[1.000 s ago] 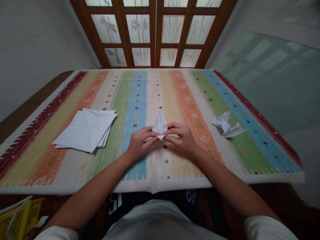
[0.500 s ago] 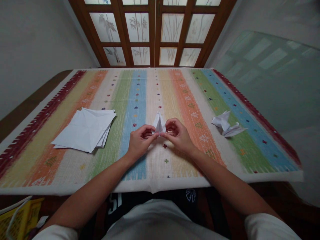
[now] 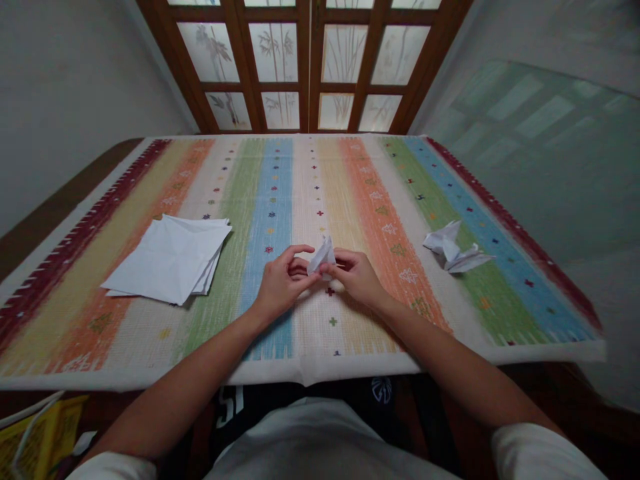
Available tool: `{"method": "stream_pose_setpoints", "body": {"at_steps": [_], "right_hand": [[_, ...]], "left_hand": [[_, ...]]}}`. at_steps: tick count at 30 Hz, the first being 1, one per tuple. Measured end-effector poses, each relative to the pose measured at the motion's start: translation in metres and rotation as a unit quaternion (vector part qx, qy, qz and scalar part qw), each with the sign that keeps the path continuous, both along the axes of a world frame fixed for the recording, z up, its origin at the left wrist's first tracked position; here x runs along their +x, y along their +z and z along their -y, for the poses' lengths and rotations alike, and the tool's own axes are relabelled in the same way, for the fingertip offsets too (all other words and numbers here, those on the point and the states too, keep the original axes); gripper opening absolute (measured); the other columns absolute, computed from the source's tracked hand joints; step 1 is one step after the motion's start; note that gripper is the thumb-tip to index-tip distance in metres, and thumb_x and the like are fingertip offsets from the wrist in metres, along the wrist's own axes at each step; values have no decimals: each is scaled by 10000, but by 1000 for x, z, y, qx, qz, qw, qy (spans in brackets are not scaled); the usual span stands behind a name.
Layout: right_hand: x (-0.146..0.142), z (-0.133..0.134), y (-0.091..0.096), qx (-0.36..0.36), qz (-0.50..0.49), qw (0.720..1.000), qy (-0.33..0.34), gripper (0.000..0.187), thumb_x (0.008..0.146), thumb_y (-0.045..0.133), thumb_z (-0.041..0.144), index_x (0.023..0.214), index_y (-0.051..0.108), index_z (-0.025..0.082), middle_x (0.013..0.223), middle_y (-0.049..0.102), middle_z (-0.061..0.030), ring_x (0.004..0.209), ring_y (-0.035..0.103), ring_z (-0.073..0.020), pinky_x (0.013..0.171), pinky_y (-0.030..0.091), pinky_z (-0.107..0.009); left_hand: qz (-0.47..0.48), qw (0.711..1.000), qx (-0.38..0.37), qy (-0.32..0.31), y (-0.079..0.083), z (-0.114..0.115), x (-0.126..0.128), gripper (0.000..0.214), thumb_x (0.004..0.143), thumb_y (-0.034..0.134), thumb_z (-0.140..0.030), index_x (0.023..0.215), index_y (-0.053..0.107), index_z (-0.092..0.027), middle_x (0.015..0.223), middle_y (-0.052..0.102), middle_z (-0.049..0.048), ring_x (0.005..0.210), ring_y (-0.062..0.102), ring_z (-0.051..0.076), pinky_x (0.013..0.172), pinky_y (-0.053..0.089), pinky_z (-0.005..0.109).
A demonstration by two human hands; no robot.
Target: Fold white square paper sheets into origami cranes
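A small piece of folded white paper (image 3: pixel 323 257) stands between my two hands, just above the striped tablecloth (image 3: pixel 310 333). My left hand (image 3: pixel 283 280) has its thumb at the lower left of the paper, with its index finger curled behind the left side. On the other side, my right hand (image 3: pixel 357 275) pinches the right edge between thumb and fingers. The paper's pointed tip leans up and slightly to the right. My fingers cover part of its lower edge.
A stack of white paper sheets (image 3: pixel 170 259) lies to the left. At the right rests a finished-looking folded paper crane (image 3: pixel 453 248). A yellow basket (image 3: pixel 43 433) is below the table at the lower left. Wooden doors (image 3: pixel 310 67) stand beyond the far edge.
The folded paper has turned and tilted, so its tip now sits lower and farther right. My right fingers have closed lower around its side; my left index finger has lifted and straightened somewhat.
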State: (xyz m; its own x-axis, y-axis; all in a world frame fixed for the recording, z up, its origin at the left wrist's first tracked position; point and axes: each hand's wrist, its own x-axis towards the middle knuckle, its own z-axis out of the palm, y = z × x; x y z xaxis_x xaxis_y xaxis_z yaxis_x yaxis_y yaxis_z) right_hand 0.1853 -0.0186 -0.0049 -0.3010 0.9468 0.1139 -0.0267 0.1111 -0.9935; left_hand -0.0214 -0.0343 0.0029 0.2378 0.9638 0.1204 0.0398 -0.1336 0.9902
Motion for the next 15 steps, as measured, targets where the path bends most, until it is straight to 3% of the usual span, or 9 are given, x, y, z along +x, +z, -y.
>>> {"method": "stream_pose_setpoints", "body": {"at_steps": [4, 8, 12, 15], "right_hand": [[-2, 4, 3, 0, -10, 1000, -21, 408, 881, 878, 608, 845, 805, 208, 847, 704, -35, 641, 648, -161, 514, 556, -291], [-3, 5, 2, 21, 16, 999, -30, 394, 881, 880, 595, 859, 814, 207, 867, 732, -47, 697, 668, -171, 579, 579, -297], [-3, 3, 4, 57, 52, 996, -41, 347, 847, 914, 533, 946, 838, 209, 967, 785, -72, 834, 725, -199, 697, 608, -319], [-2, 3, 4, 46, 34, 998, -42, 349, 835, 918, 543, 942, 843, 219, 1002, 794, -82, 849, 734, -211, 694, 619, -335]], "left_hand": [[-1, 1000, -13, -24, -4, -1, 1, 546, 735, 1018, -393, 1163, 758, -175, 971, 861, 84, 813, 833, 203, 743, 691, 302], [-19, 999, -27, -27, -2, -3, 1, 415, 783, 985, -446, 1047, 817, -174, 927, 866, 94, 803, 837, 225, 763, 704, 350], [-30, 998, -38, -37, 2, -4, -2, 364, 804, 966, -454, 1012, 843, -182, 864, 861, 89, 749, 829, 223, 709, 685, 330], [-42, 997, -35, -53, 3, -3, -3, 306, 806, 956, -428, 976, 857, -194, 844, 859, 85, 722, 818, 223, 673, 670, 326]]}}
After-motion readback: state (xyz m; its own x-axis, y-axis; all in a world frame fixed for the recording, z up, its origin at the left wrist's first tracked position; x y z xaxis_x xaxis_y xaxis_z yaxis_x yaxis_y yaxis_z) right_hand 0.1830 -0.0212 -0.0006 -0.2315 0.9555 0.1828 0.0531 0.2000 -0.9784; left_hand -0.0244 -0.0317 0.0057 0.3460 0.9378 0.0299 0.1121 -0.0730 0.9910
